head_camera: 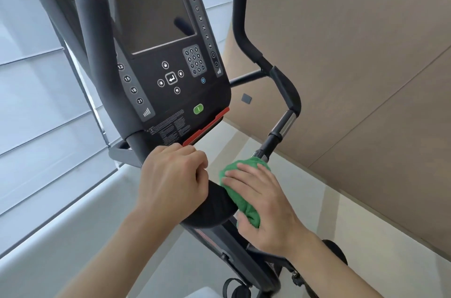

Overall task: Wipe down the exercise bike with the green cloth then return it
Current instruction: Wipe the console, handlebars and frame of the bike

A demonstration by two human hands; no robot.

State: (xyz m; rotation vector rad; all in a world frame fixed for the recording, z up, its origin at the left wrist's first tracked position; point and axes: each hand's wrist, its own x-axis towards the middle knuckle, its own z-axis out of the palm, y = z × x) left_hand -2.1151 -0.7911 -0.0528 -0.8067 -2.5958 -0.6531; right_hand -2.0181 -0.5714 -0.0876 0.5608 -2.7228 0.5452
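Exercise bike [156,58]: black machine filling the middle of the view, tilted in the frame, its console facing the camera with a dark screen, keypad, arrow buttons and the words STAR TRAC on top
Handlebars [280,83]: black padded bars rising on the right side and on the left in front of the screen, with a shiny metal section on the right one
Wall panels [366,54]: tan boards to the right of the bike
Left hand [174,180]: fingers curled round the black padded bar just below the console, gripping it
Right hand [261,197]: laid over the cloth with fingers fairly straight and spread, pressing it onto the padded bar
Green cloth [240,196]: bunched under the right hand, wrapped against the bar just beside the left hand
Green button [198,109]: small oval on the lower edge of the console, above a red strip
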